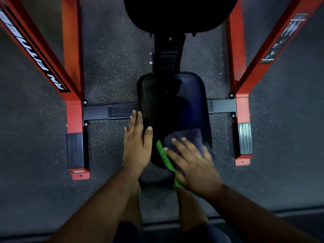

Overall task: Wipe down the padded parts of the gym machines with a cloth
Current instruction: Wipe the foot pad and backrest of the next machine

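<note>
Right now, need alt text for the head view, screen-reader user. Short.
Seen from above, a person's right hand presses a dark blue cloth with a green edge flat onto the near end of a black padded seat, while the left hand rests open against the pad's left side. Red steel frame legs flank the seat on speckled dark rubber flooring.

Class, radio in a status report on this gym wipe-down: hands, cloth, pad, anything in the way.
Left hand flat on seat pad edge, fingers straight. Right hand pressing dark cloth, green edged, onto pad's near end. Nothing blocking the pad.
</note>
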Available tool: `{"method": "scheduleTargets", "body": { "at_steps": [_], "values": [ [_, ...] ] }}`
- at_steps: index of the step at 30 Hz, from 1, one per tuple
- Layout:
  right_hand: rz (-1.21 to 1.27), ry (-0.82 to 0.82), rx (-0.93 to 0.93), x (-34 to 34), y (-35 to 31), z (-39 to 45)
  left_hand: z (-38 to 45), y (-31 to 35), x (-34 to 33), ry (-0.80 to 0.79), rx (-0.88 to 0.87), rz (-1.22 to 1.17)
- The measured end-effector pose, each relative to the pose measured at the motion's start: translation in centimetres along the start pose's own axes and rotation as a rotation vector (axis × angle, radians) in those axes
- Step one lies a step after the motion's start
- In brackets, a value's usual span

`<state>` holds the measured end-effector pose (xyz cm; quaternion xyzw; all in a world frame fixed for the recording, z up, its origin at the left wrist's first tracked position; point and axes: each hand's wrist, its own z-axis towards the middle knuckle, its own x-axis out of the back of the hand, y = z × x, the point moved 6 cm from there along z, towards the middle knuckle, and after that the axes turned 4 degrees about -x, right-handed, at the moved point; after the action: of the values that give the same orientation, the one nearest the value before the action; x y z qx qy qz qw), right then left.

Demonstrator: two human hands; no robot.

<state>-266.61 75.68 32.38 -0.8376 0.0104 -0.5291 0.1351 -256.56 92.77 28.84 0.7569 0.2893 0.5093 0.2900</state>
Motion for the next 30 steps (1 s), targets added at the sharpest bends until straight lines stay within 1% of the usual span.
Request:
{"method": "scheduleTargets", "body": {
  "at_steps": [1,2,3,4,5,6,7,9,10,12,13,14,16,17,18,20,22,26,28,30],
  "values": [
    [-0.003,0.05,-0.078,-0.2,2.3,-0.6,-0.3,0.2,-0.4,-0.018,-0.017,0.002],
    [0.049,0.107,-0.202,-0.1,4.5,-0.7,-0.4,0.3,-0.9,-0.034,-0.034,0.004],
    [0.175,0.162,-0.367,0.1,6.3,-0.5,-0.6,0.5,-1.3,-0.046,-0.056,0.013],
    [0.307,0.22,-0.53,0.1,6.8,-0.1,-0.6,0.7,-1.5,-0.051,-0.075,0.027],
    [0.377,0.261,-0.663,0.1,5.9,0.5,-0.6,0.8,-1.9,-0.048,-0.089,0.039],
    [0.353,0.272,-0.717,0.2,3.6,1.2,-0.5,0.8,-1.9,-0.033,-0.093,0.044],
    [0.289,0.251,-0.675,0.2,0.7,1.9,-0.4,0.7,-2.1,-0.018,-0.087,0.046],
    [0.201,0.184,-0.491,0.2,-4.2,3.0,-0.2,0.5,-2.0,-0.012,-0.059,0.058],
    [0.192,0.151,-0.429,0.3,-4.6,3.2,-0.1,0.5,-2.1,-0.025,-0.051,0.075],
    [0.166,0.132,-0.364,0.3,-2.0,3.3,0.3,1.0,-2.1,-0.043,-0.079,0.121],
    [0.16,0.138,-0.381,0.1,-0.2,2.8,0.4,1.4,-2.0,-0.048,-0.102,0.154],
    [0.183,0.146,-0.445,0.1,1.9,2.3,0.9,2.0,-2.2,-0.061,-0.13,0.197],
    [0.34,0.172,-0.626,0.0,4.9,1.1,1.8,3.1,-3.0,-0.112,-0.177,0.31],
    [0.428,0.19,-0.677,0.2,5.7,1.1,2.4,3.6,-3.7,-0.136,-0.201,0.369],
    [0.478,0.199,-0.69,0.3,6.0,1.6,2.8,4.0,-4.3,-0.157,-0.22,0.429],
    [0.51,0.17,-0.668,0.5,7.0,3.7,3.7,4.5,-5.5,-0.193,-0.231,0.538],
    [0.518,0.154,-0.623,0.6,9.5,7.5,4.2,4.4,-6.1,-0.188,-0.209,0.613],
    [0.477,0.098,-0.627,1.8,15.1,17.8,4.0,4.4,-6.3,-0.173,-0.221,0.642],
    [0.437,0.042,-0.605,2.5,15.9,22.1,4.0,4.2,-6.2,-0.17,-0.217,0.637],
    [0.406,0.022,-0.566,3.2,15.7,23.0,4.1,4.3,-6.1,-0.171,-0.219,0.632]
  ]
}}
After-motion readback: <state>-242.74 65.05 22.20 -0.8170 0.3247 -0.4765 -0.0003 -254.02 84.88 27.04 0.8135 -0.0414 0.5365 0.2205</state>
